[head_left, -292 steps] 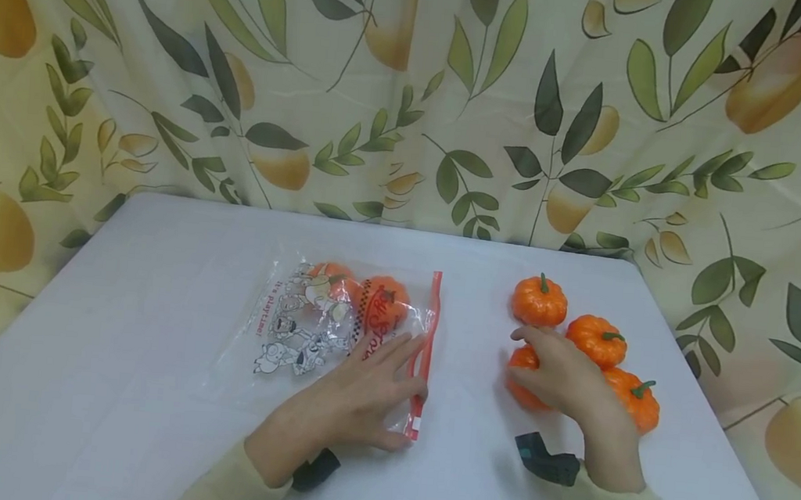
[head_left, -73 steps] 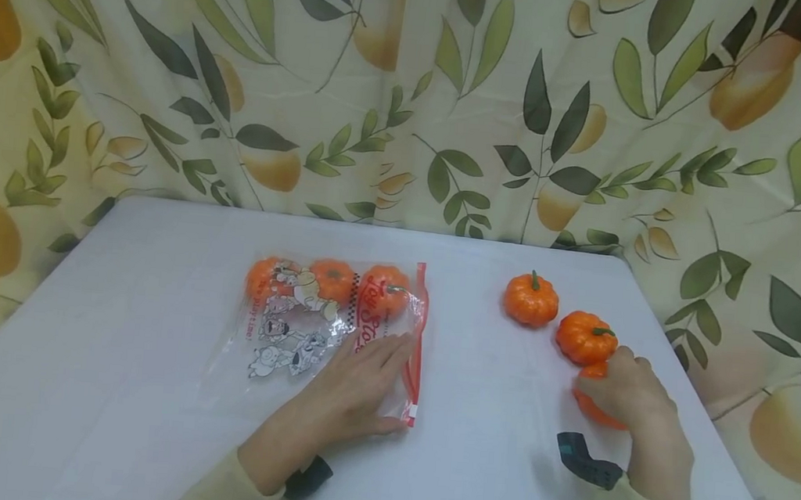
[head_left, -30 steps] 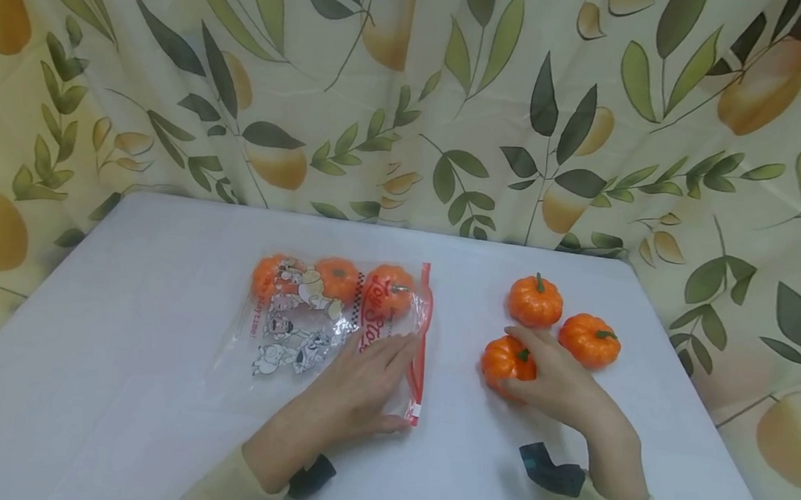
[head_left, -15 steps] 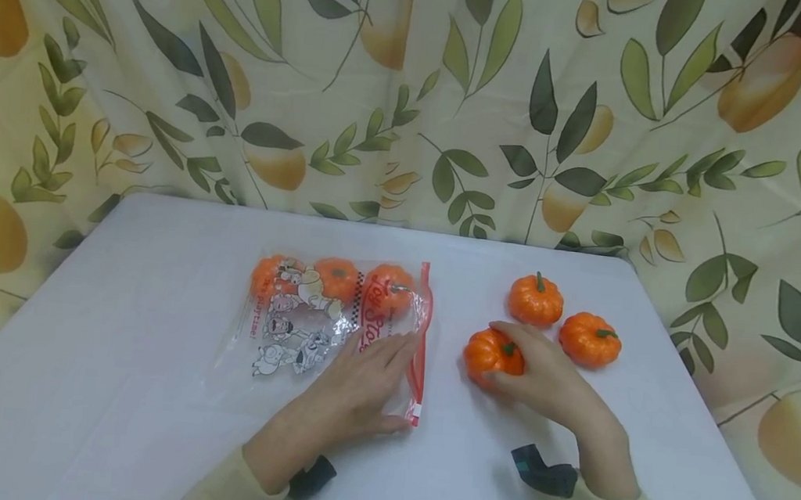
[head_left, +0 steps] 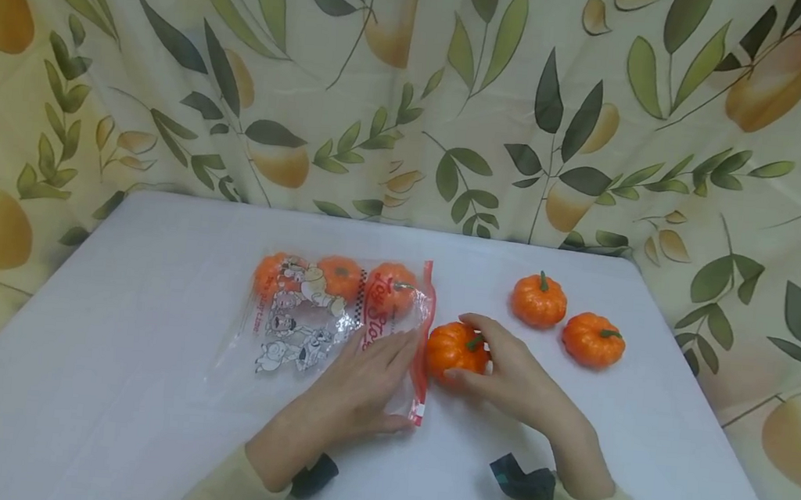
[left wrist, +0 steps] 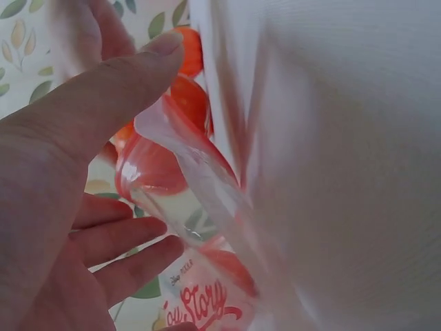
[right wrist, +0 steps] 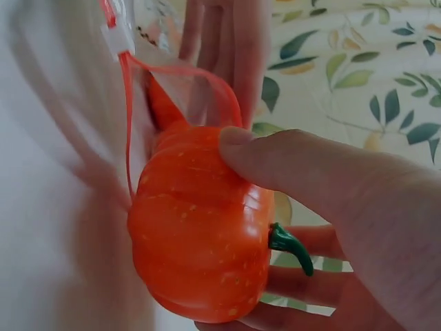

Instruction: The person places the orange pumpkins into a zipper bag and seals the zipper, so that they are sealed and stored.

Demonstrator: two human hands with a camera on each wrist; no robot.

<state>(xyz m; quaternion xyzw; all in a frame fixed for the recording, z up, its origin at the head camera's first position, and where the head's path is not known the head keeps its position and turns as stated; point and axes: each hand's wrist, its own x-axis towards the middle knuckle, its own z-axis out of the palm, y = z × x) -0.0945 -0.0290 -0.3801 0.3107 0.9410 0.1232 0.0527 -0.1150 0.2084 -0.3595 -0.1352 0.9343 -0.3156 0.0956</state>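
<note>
A small orange toy pumpkin with a green stem is gripped between the thumb and fingers of my right hand. It sits right at the red-edged mouth of a clear printed zip bag, its stem pointing right. In the right wrist view the red zip strip and its white slider show beside the pumpkin, and the mouth gapes. My left hand rests over the bag's mouth end with fingers fairly straight. Inside the bag, three pumpkins lie in a row along its far side.
Two more pumpkins, one farther back and one at the right, stand on the white table. Behind the table hangs a leaf-and-fruit patterned curtain. A dark device is strapped at each wrist.
The bag went from two pumpkins to three. My right hand took the pumpkin nearest me at the right and carried it left to the bag's mouth. The left hand stayed on the bag.
</note>
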